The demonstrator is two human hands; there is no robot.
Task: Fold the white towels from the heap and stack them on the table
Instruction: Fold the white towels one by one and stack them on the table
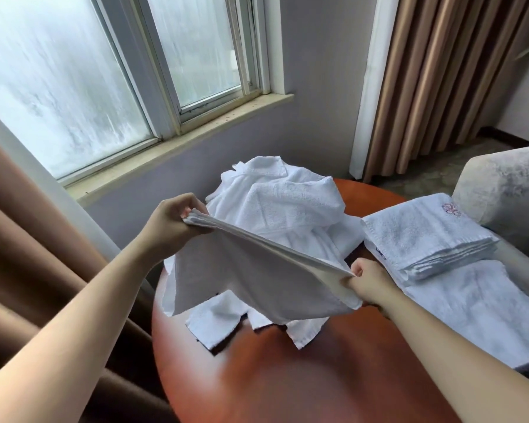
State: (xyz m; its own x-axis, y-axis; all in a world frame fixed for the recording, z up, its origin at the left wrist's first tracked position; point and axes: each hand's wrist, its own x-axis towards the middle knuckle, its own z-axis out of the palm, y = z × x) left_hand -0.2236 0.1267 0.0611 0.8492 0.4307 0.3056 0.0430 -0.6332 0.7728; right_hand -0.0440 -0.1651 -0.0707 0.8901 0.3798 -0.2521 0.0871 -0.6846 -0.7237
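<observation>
I hold a white towel (257, 279) doubled over in the air above the round brown table (303, 370). My left hand (173, 224) pinches its upper left corners. My right hand (368, 282) grips the opposite end, lower and nearer to me. The fold edge runs taut between both hands and the rest hangs down. Behind it lies the heap of crumpled white towels (287, 203) on the far side of the table. A stack of folded white towels (425, 233) with a small red emblem sits at the right.
A flat white towel (483, 309) lies under the stack at the table's right edge. A grey armchair (507, 184) stands right of the table. Brown curtains (28, 270) hang at the left, a window and sill behind.
</observation>
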